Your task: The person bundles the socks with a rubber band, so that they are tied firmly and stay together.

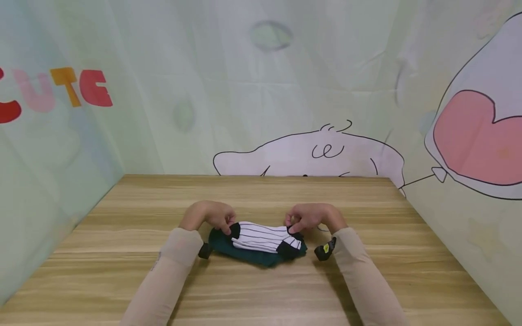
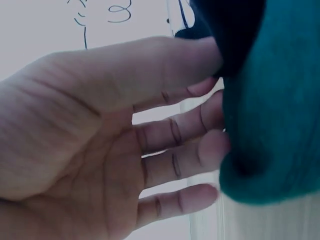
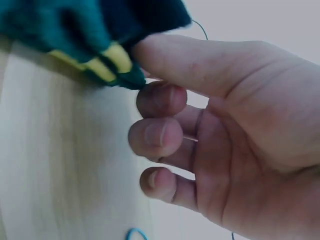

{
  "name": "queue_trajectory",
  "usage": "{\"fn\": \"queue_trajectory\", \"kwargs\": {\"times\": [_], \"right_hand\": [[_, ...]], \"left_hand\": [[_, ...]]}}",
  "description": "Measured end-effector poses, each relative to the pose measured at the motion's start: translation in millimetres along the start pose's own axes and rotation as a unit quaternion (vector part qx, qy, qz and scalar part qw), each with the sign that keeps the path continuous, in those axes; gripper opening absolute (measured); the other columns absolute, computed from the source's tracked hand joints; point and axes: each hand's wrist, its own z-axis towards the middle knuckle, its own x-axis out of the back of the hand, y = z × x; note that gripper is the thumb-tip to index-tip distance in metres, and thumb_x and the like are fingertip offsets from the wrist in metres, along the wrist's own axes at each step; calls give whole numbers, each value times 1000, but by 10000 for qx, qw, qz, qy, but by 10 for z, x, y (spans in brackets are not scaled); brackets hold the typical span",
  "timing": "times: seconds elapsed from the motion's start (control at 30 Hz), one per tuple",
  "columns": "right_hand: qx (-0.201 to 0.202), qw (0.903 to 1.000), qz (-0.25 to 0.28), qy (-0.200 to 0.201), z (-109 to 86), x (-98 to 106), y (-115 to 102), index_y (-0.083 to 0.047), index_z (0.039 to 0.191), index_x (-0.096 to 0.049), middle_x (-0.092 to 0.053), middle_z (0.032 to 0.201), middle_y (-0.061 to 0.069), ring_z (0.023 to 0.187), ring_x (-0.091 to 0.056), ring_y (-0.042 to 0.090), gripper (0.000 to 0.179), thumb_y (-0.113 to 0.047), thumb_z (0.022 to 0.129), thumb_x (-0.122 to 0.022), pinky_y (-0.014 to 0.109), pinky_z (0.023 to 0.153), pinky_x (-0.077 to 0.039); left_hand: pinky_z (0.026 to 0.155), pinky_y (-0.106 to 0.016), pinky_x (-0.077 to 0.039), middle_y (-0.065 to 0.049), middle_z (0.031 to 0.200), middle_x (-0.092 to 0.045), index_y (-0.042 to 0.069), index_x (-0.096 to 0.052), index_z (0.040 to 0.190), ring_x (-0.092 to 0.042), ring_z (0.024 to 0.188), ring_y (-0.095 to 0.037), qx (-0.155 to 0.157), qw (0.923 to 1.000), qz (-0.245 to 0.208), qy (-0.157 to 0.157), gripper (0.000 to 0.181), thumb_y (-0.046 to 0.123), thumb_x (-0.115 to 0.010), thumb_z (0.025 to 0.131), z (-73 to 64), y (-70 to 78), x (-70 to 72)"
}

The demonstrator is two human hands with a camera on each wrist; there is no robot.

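Our left hand (image 1: 217,214) pinches the striped sock (image 1: 261,237) by its left end, our right hand (image 1: 309,215) by the right, over green cloth (image 1: 254,257).

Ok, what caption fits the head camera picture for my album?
Left fingers and right fingers pinch opposite ends of a striped sock over green fabric on a table.

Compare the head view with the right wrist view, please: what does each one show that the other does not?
Only the head view: the bare left hand, the white, black-striped middle of a fabric sock, and the pink heart printed on the pale wall covering.
Only the right wrist view: yellow bands on the dark green soft fabric.
Both: that green fabric, the bare right hand and the wood-grained tabletop.
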Motion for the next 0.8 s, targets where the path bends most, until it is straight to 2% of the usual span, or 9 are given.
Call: {"fn": "queue_trajectory", "kwargs": {"times": [0.17, 0.33, 0.57, 0.8], "right_hand": [[386, 9983, -184, 401, 70, -28, 0, -11, 103, -63, -58, 88, -3, 76, -50, 11, 9, -18, 98, -65, 26, 70, -41], [619, 9964, -119, 558, 98, -51, -6, -10, 107, -66, -60, 86, -4, 73, -51, 9, 12, -17, 98, -64, 24, 67, -41], [678, 9961, -13, 566, 76, -26, -18, -11, 111, -68, -58, 78, -3, 67, -49, 10, 14, -15, 100, -61, 24, 62, -41], [643, 9962, 188, 562, 25, 13, 10, -11, 110, -68, -53, 71, -1, 61, -46, 11, 13, -15, 101, -59, 24, 58, -38]], "left_hand": [[65, -24, -39, 0, 79, -53, 9, -56, 83, -50, 70, -13, 32, 9996, 154, 216, 18, 10, -72, 90, -44, -103, 36], [63, -23, -38, 1, 75, -51, 10, -57, 82, -49, 67, -12, 137, 9991, 262, 290, 17, 10, -72, 89, -98, -160, 48], [62, -23, -37, 1, 76, -51, 9, -59, 82, -47, 63, -12, 314, 9990, 103, 291, 16, 10, -73, 89, -150, -171, 60], [67, -28, -39, -3, 83, -55, 10, -60, 90, -51, 74, -17, 532, 9977, -59, 427, 15, 15, -74, 90, -168, -130, 67]]}}
